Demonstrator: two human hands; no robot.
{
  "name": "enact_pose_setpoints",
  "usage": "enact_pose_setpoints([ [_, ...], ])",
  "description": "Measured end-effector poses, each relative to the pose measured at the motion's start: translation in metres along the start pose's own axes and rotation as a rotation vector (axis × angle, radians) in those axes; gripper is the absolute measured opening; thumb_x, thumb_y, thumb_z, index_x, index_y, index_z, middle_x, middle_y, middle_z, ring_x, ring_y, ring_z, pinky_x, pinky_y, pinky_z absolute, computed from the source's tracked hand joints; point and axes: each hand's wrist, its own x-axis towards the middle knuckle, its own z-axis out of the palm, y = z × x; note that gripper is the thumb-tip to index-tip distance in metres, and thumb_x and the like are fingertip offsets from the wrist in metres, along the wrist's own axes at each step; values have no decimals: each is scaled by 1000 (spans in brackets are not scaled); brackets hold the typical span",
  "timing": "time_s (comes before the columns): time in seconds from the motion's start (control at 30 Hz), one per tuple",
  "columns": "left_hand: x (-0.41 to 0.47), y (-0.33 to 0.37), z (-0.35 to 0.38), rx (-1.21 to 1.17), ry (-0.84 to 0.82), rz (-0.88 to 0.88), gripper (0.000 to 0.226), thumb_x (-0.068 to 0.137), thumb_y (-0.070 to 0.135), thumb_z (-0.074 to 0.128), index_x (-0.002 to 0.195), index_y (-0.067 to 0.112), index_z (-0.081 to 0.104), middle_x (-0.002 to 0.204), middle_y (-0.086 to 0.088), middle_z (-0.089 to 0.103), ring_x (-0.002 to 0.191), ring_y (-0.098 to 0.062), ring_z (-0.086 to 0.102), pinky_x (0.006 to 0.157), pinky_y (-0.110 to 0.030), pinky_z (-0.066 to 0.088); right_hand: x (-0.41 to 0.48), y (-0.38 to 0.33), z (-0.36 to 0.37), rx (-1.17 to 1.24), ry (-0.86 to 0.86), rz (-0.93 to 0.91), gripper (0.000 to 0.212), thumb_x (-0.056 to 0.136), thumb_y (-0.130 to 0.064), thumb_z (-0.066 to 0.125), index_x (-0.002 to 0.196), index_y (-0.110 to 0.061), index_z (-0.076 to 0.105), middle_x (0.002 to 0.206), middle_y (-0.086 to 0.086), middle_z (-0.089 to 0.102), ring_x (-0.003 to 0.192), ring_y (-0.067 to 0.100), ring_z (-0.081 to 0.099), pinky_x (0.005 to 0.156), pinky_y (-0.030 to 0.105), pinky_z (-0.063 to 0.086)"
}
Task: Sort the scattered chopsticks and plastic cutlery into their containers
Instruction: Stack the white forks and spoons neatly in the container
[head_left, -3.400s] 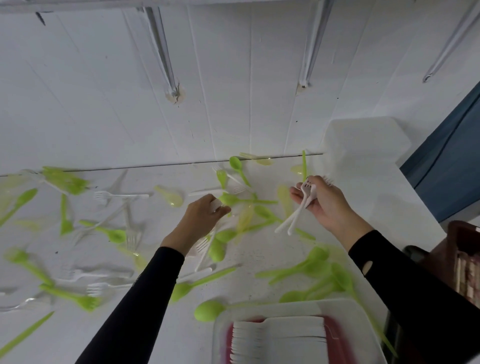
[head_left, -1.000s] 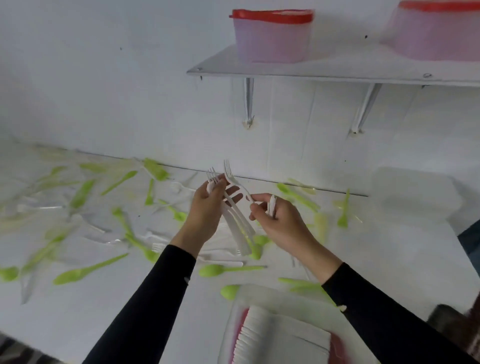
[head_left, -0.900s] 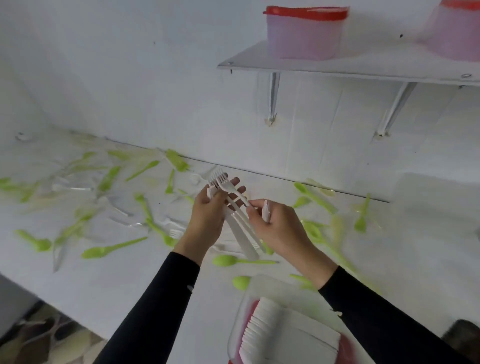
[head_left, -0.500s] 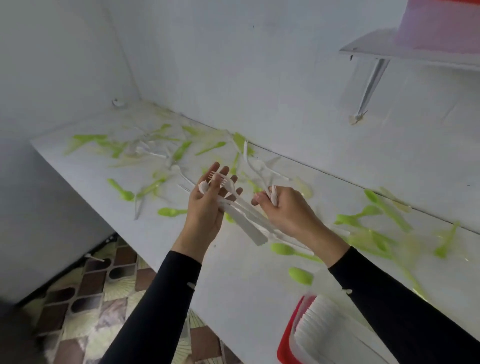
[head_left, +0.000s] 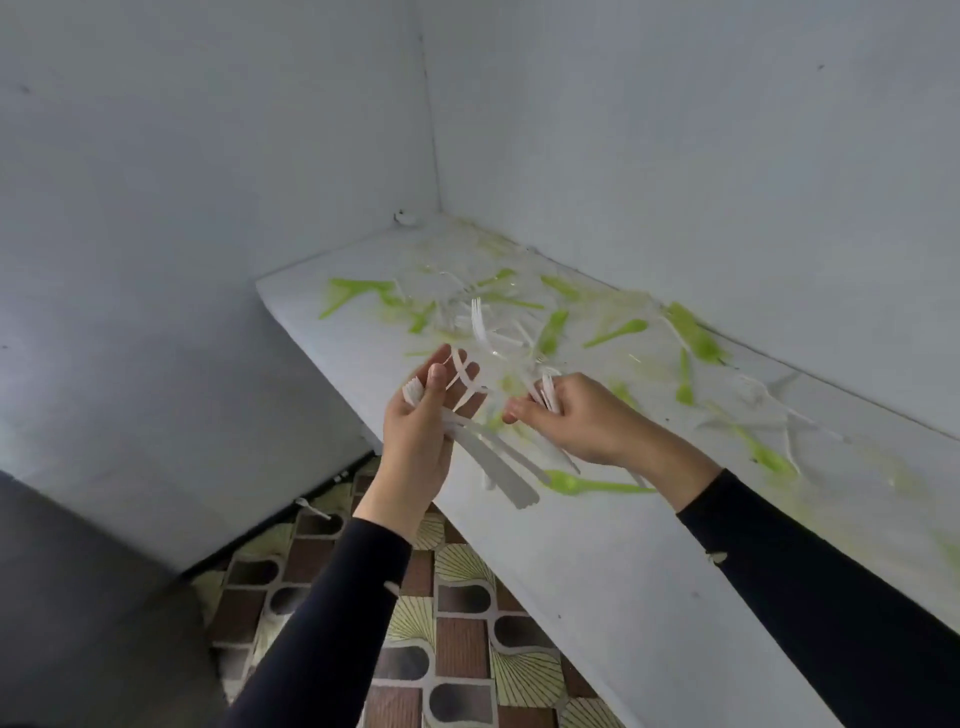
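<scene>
The bundle of white plastic forks (head_left: 498, 467) is close in colour to the plain white table (head_left: 623, 571). The plastic spoons (head_left: 592, 486) are lime green. The long sleeves (head_left: 332, 613) are black. The tiled floor (head_left: 457, 639) is patterned in brown, dark grey and cream fan-lined shapes. The walls (head_left: 208, 156) are pale bluish grey.

I wear a long-sleeved black top that covers both arms down to the wrist. My left sleeve (head_left: 322, 623) is plain, dark and close-fitting, the cloth smooth with only faint folds. Its cuff ends in a clean edge just behind my left hand (head_left: 415, 431). A small pale fleck (head_left: 390, 587) sits on it partway up the forearm. My right sleeve (head_left: 831, 582) is the same black cloth, and its cuff stops just behind my right hand (head_left: 576, 421). It carries a small pale mark (head_left: 717, 557) close to the cuff. Both hands are bare.
</scene>
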Motion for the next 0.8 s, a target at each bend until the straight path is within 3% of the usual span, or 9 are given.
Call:
enact_pose_setpoints([
  [0.07,19,24,-30,-6,48,2,38,97,28,52,122,1,59,122,-16,66,112,-28,66,86,-35,59,33,-19,25,-33,-61,-36,25,97,-41,56,89,-27,75,96,1,74,92,15,68,89,36,50],
  [0.17,38,44,-69,58,58,31,69,72,53,68,117,1,62,112,-11,72,111,-27,67,92,-34,56,73,-43,65,-74,-162,-66,28,95,-46,56,88,-26,75,92,9,72,82,22,65,77,39,50],
  [0.3,65,68,-120,46,111,29,79,46,61,87,96,3,68,94,-15,71,90,-28,70,84,-38,59,123,-69,115,-76,-258,-107,41,93,-48,58,89,-10,71,58,-7,51,53,8,46,54,23,35],
  [0.37,81,81,-145,-8,200,49,69,55,56,85,93,4,61,78,-12,63,73,-24,65,77,-40,59,145,-79,136,-32,-268,-123,50,92,-54,56,99,-7,69,63,-10,48,53,5,41,52,19,31],
  [0.43,94,94,-167,-60,276,89,50,67,48,74,87,6,56,73,-6,58,68,-21,60,72,-38,58,164,-85,155,-60,-268,-150,45,94,-59,48,110,-22,67,82,-15,58,70,3,53,62,21,39],
  [0.5,111,107,-189,-14,358,108,46,68,45,71,88,5,58,80,-9,68,74,-24,69,73,-34,60,187,-90,174,-259,-249,-192,34,101,-53,36,88,-31,59,79,-15,57,74,11,55,61,28,38],
  [0.57,132,116,-208,23,422,99,51,67,43,72,97,4,59,89,-11,74,80,-25,73,75,-36,61,211,-99,194,-531,-222,-241,36,105,-40,34,71,-28,41,67,-9,46,69,20,51,60,32,34],
  [0.67,171,124,-226,58,443,60,50,68,40,76,99,4,59,83,-8,73,74,-23,71,71,-35,60,252,-111,218,-665,-193,-299,20,103,-28,38,93,-22,54,82,0,59,81,29,59,66,33,39],
  [0.8,221,135,-242,80,467,37,31,82,36,73,86,9,57,64,-2,58,61,-20,57,69,-36,59,320,-116,232,-583,-312,-261,29,102,-38,39,104,-15,55,99,6,63,91,30,62,75,35,48],
])
